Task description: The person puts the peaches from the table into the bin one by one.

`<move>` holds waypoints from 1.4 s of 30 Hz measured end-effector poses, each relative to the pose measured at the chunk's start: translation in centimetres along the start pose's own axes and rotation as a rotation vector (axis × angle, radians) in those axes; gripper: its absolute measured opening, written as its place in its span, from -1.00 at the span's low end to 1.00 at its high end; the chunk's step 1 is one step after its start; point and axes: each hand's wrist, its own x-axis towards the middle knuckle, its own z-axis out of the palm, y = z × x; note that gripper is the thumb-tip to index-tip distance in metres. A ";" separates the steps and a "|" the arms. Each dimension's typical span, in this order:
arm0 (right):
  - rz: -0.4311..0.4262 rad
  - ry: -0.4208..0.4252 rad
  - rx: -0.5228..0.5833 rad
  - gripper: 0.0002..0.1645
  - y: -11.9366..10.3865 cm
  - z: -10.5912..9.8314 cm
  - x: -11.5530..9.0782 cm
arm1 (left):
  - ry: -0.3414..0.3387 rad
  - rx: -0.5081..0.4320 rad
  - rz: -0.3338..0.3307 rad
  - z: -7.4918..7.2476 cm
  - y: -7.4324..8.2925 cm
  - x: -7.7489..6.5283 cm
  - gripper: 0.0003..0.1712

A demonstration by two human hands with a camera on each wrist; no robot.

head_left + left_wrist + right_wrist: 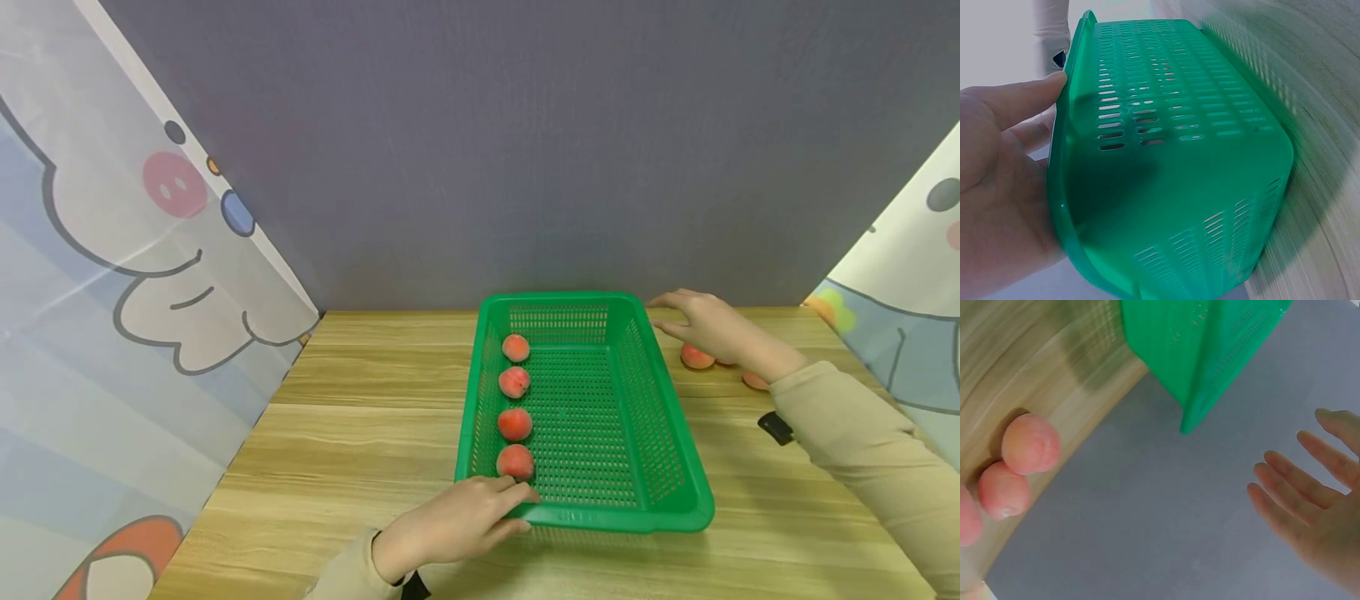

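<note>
A green plastic basket (626,450) with slotted walls stands on the wooden table. Several peaches (514,424) line up along its left inner wall. At the near left corner my left hand (461,518) grips the basket's rim, with the thumb (1041,94) on the near side and the other fingers over the edge. My right hand (708,323) hovers just beyond the basket's far right corner, fingers spread and holding nothing. Below its wrist lie three loose peaches, among them one peach (697,357) by the basket and another (1030,444) in the right wrist view.
The wooden table (360,433) extends on both sides of the basket. A dark grey wall (525,150) rises behind its far edge. Cartoon-printed sheets flank the table, one sheet (90,333) at the left and another sheet (918,333) at the right.
</note>
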 end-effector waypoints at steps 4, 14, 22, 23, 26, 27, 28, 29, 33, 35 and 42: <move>0.021 0.005 0.005 -0.59 0.9 0.3 -0.1 | 0.001 0.003 0.001 0.0 0.0 0.0 -0.71; 0.077 -0.010 0.004 -0.58 2.7 1.3 -0.3 | 0.007 0.016 0.007 0.0 0.0 0.0 -0.71; 0.100 -0.011 0.009 -0.55 4.2 2.6 -0.5 | 0.018 0.018 0.016 -0.1 0.1 0.0 -0.71; 0.100 -0.010 0.010 -0.55 4.3 2.8 -0.5 | 0.018 0.020 0.016 -0.2 0.1 0.0 -0.71; 0.112 -0.019 0.022 -0.54 4.9 3.3 -0.5 | 0.013 0.020 0.011 -0.2 0.1 0.0 -0.72; 0.115 -0.022 0.024 -0.53 5.0 3.5 -0.6 | 0.011 0.020 0.010 -0.2 0.1 0.0 -0.72; 0.119 -0.025 0.027 -0.53 5.2 3.6 -0.6 | 0.009 0.019 0.008 -0.2 0.1 0.0 -0.72; 0.121 -0.028 0.028 -0.53 5.4 3.8 -0.6 | 0.007 0.019 0.007 -0.2 0.1 0.0 -0.72; 0.146 -0.060 0.045 -0.50 5.8 4.3 -0.8 | 0.003 0.016 0.008 -0.1 0.1 0.0 -0.72; 0.154 -0.072 0.046 -0.48 5.9 4.5 -0.9 | 0.003 0.014 0.009 -0.1 0.1 0.0 -0.72; 0.154 -0.076 0.056 -0.48 6.4 5.1 -1.2 | 0.011 0.019 0.008 0.0 0.1 0.0 -0.72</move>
